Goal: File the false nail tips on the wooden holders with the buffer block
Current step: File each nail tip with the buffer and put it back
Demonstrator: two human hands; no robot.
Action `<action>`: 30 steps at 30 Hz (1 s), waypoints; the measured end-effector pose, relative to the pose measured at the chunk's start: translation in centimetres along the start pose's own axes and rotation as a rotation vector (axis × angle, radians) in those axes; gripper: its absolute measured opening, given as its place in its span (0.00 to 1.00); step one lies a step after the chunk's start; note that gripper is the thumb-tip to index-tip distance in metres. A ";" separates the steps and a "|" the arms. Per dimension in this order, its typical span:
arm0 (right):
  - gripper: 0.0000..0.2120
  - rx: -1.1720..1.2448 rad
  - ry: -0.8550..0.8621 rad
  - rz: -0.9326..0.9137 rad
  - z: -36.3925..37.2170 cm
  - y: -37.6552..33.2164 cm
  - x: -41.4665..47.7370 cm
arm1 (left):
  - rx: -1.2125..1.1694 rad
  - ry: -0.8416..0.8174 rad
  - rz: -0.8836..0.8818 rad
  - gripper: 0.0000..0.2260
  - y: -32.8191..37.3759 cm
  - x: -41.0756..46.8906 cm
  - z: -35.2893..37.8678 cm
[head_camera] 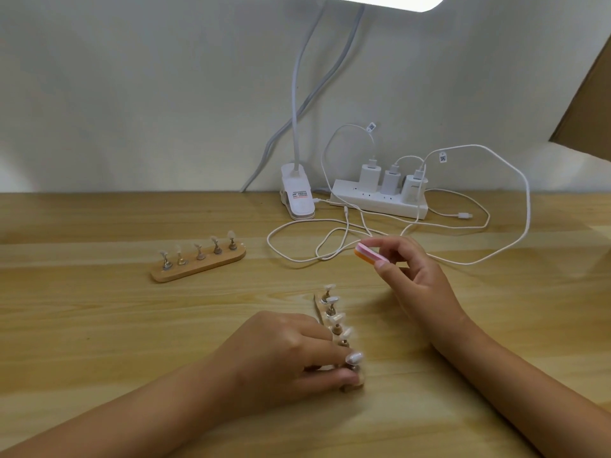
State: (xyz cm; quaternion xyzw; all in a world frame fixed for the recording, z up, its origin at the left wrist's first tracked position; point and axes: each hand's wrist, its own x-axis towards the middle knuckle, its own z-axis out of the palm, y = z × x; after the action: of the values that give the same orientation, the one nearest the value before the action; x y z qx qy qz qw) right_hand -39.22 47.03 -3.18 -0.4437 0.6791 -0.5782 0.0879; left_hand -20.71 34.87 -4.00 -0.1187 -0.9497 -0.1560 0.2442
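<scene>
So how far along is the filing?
Nothing visibly finished: filed tips can't be told apart. In hand: the left hand grips the near holder, the right hand pinches the buffer block, off the tips. Left: both holders, the far holder standing alone.

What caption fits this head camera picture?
Left hand grips the near wooden holder; right hand holds the buffer block.

Near wooden holder [358, 382] half hidden under left hand [277, 352]; lamp head [380, 0] cut by top edge.

A pale wall [132, 94] backs a light wooden table [82, 309], lit by a white clip lamp [297, 196].
</scene>
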 end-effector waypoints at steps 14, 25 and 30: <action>0.24 0.865 -0.173 0.506 -0.5 -0.4 0.9 | -0.503 0.184 -0.216 0.05 0.7 0.8 0.0; 0.17 0.945 -0.325 0.517 -0.3 -0.4 0.7 | -1.255 0.289 -0.756 0.04 -1.4 1.8 -0.8; 0.27 1.032 -0.457 0.500 -0.5 -0.6 0.7 | -1.267 0.261 -0.760 0.03 -1.7 1.8 -0.7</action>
State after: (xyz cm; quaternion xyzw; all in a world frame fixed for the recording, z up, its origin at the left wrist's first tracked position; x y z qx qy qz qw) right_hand -39.60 46.96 -2.21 -0.2841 0.3590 -0.6844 0.5674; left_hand -22.43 33.34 -2.91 0.1189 -0.6169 -0.7595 0.1691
